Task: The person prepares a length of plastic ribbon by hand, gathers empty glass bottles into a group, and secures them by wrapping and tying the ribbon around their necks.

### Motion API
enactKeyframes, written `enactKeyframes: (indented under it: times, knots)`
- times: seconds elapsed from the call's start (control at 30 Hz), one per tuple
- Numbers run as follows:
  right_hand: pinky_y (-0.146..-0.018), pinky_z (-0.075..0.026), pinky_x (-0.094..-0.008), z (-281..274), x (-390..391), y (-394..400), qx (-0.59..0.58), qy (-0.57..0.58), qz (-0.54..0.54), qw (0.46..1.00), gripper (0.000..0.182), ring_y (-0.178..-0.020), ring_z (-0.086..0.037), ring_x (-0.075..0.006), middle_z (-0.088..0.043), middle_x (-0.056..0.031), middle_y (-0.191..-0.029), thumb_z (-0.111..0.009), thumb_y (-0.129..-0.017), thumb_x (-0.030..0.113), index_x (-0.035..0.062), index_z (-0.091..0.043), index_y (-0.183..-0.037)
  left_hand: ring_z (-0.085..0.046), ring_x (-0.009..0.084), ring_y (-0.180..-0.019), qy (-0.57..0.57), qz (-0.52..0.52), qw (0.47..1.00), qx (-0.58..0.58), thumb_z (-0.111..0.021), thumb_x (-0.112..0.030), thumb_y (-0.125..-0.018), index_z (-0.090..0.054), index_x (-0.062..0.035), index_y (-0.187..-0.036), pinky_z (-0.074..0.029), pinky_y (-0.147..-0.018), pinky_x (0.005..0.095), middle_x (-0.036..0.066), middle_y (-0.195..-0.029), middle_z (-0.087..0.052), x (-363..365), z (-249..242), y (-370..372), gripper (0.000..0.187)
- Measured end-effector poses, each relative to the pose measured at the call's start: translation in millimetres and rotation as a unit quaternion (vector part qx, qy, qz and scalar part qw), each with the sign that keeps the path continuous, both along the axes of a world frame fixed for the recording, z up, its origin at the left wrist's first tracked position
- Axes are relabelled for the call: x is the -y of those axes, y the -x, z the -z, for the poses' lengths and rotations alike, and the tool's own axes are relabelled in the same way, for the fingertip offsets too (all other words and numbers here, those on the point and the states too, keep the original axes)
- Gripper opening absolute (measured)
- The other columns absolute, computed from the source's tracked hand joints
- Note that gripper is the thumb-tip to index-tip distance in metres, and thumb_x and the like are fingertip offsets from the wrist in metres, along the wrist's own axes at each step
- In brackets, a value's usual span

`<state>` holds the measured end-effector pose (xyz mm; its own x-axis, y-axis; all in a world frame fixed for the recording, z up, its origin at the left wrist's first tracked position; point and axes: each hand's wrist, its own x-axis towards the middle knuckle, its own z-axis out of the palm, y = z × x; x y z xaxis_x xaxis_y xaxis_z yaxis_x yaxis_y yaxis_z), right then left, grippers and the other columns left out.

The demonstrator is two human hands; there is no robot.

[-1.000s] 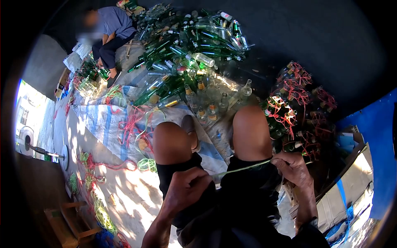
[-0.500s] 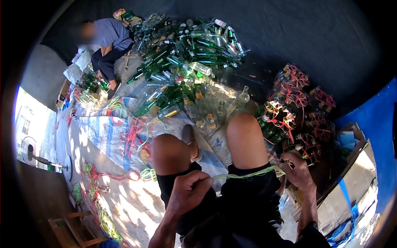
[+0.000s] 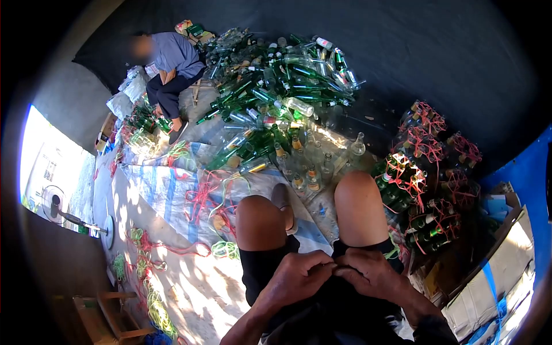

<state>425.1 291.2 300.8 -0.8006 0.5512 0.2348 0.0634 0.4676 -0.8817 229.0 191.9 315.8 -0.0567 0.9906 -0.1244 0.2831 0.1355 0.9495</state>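
Left bare hand (image 3: 300,277) and right bare hand (image 3: 371,275) are meeting tip to tip above the dark cloth of the lap, just below and between the left bare knee (image 3: 259,223) and right bare knee (image 3: 360,210). Fingers on both are bending narrow, thumbs pressing in close to the index fingers; whatever is sitting between the tips is too small or hidden, can't tell. Left hand is pointing rightward, right hand is pointing leftward, so the pinches are facing each other.

Thin, pale green plastic string (image 3: 394,250) is showing as a short bit at the outer side of the right knee, lying up and to the right of the right fingertips. Right hand is clearly nearer; left is reaching in from the far side. Visible bit is running roughly up-down in view, across the sideways line of the fingers. Can't tell whether it is joining anything at the fingertips.

Loose coil of light green plastic string (image 3: 225,249) is lying on the ground left of the left knee, nearer the left hand. Green glass bottles bound in red plastic string (image 3: 402,179) are standing beyond the right knee, well apart from both hands.
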Motion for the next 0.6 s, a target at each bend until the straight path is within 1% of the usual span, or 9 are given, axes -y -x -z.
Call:
enactKeyframes:
  times: [0.07, 0.17, 0.2, 0.23, 0.33, 0.4, 0.53, 0.6]
  knots:
    - [-0.064, -0.053, -0.0419, 3, 1, -2, 0.002, 0.012, -0.003, 1.0, 0.011, -0.073, -0.068, -0.0343, -0.067, -0.0133, -0.082, -0.075, -0.088, 0.005, 0.0009, -0.071, -0.096, -0.061, 0.0056, -0.071, 0.007, 0.014, 1.0, -0.017, -0.071, -0.002, -0.094, -0.071, 0.003, -0.094, -0.05, -0.063, 0.0257, 0.006, -0.077, -0.068, 2, 7, 2, 0.005]
    - [-0.063, -0.053, -0.0412, 14, 1, -10, -0.003, 0.004, 0.008, 1.0, 0.008, -0.073, -0.068, -0.0339, -0.068, -0.0131, -0.082, -0.074, -0.088, 0.006, 0.0024, -0.071, -0.095, -0.063, 0.0135, -0.063, 0.002, -0.003, 1.0, -0.006, -0.072, -0.005, -0.093, -0.07, 0.0023, -0.093, -0.051, -0.06, 0.031, 0.015, -0.072, -0.067, 4, 14, 0, 0.008]
    - [-0.063, -0.053, -0.041, 15, 0, -12, 0.004, -0.005, 0.014, 1.0, 0.007, -0.073, -0.069, -0.0336, -0.069, -0.013, -0.083, -0.074, -0.089, 0.006, 0.003, -0.071, -0.095, -0.061, 0.0105, -0.065, 0.018, -0.009, 1.0, 0.0, -0.072, -0.005, -0.093, -0.07, 0.0025, -0.093, -0.051, -0.061, 0.0299, 0.013, -0.072, -0.067, 4, 13, -1, 0.008]
    - [-0.063, -0.053, -0.0408, 17, 0, -15, 0.012, -0.013, 0.022, 1.0, 0.006, -0.073, -0.069, -0.0333, -0.07, -0.0129, -0.083, -0.074, -0.089, 0.006, 0.0036, -0.071, -0.094, -0.063, 0.0092, -0.068, 0.026, -0.014, 1.0, -0.006, -0.072, -0.004, -0.093, -0.071, 0.0027, -0.094, -0.052, -0.063, 0.0283, 0.011, -0.075, -0.07, 4, 12, -1, 0.007]
    - [-0.063, -0.053, -0.0417, 21, -3, -21, -0.001, -0.046, 0.048, 0.998, 0.007, -0.072, -0.069, -0.0333, -0.069, -0.0125, -0.08, -0.075, -0.088, 0.009, 0.0043, -0.071, -0.091, -0.065, 0.009, -0.073, 0.023, -0.024, 0.999, -0.013, -0.072, -0.004, -0.092, -0.073, 0.0027, -0.095, -0.053, -0.068, 0.027, 0.01, -0.078, -0.073, -1, 4, -5, 0.007]
    - [-0.062, -0.052, -0.0423, 20, -5, -24, -0.012, -0.054, 0.058, 0.997, 0.008, -0.071, -0.069, -0.0335, -0.067, -0.0127, -0.075, -0.075, -0.088, 0.011, 0.004, -0.071, -0.089, -0.064, 0.0088, -0.071, 0.018, -0.022, 0.999, -0.017, -0.071, -0.002, -0.092, -0.072, 0.004, -0.093, -0.052, -0.066, 0.027, 0.009, -0.076, -0.071, -3, 3, -6, 0.006]
    - [-0.062, -0.053, -0.0423, 22, -7, -33, 0.002, -0.056, 0.076, 0.996, 0.009, -0.07, -0.068, -0.0333, -0.067, -0.0123, -0.076, -0.074, -0.09, 0.012, 0.0044, -0.071, -0.09, -0.061, 0.0075, -0.067, 0.013, -0.035, 0.999, -0.023, -0.071, -0.001, -0.091, -0.071, 0.0045, -0.091, -0.049, -0.062, 0.0255, 0.007, -0.072, -0.069, -2, 7, -4, 0.005]
    - [-0.064, -0.055, -0.04, 29, -8, -39, 0.019, -0.065, 0.078, 0.995, 0.005, -0.072, -0.071, -0.0317, -0.07, -0.0121, -0.079, -0.073, -0.091, 0.009, 0.0045, -0.072, -0.092, -0.059, 0.0069, -0.066, 0.021, -0.048, 0.998, -0.019, -0.071, 0.0, -0.091, -0.071, 0.0044, -0.09, -0.048, -0.062, 0.0248, 0.006, -0.071, -0.068, -3, 8, -5, 0.005]
